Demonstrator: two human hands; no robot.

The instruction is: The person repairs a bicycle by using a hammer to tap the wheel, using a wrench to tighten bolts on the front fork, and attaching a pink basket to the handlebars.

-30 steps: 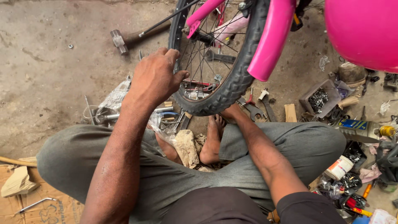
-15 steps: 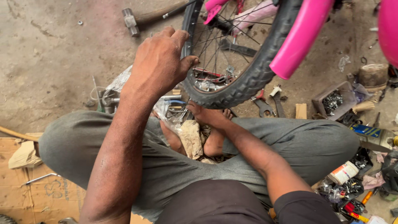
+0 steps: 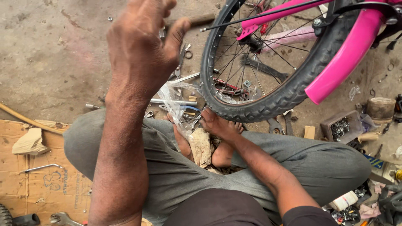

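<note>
Rough grey concrete floor (image 3: 54, 54) fills the view from above, strewn with spanners, bolts and scraps, with flattened cardboard (image 3: 42, 184) at the lower left. Someone sits cross-legged on it in grey trousers, looking down at their own arms and bare feet.

Standing in front of the knees is a small bicycle wheel (image 3: 268, 62) with a black knobbly tyre, thin spokes and a bright pink mudguard (image 3: 347, 58) curving over its right side. Its lowest part sits just past the feet.

Left hand (image 3: 142, 46) is raised close to the camera, empty, fingers loosely curled with the thumb apart; it hangs just left of the wheel without touching it. Right hand (image 3: 220, 125) reaches down under the wheel, just below the tyre; whether it touches the tyre or its fingers grip anything cannot be told.

Beside that hand lie a crumpled clear plastic bag (image 3: 178, 98) and pliers. A small box of nuts and bolts (image 3: 341, 127) rests to the right.

To work well here, the wheel seems to need steadying from the left while the lower hand feels under the tyre, with fingers kept clear of the spokes.
</note>
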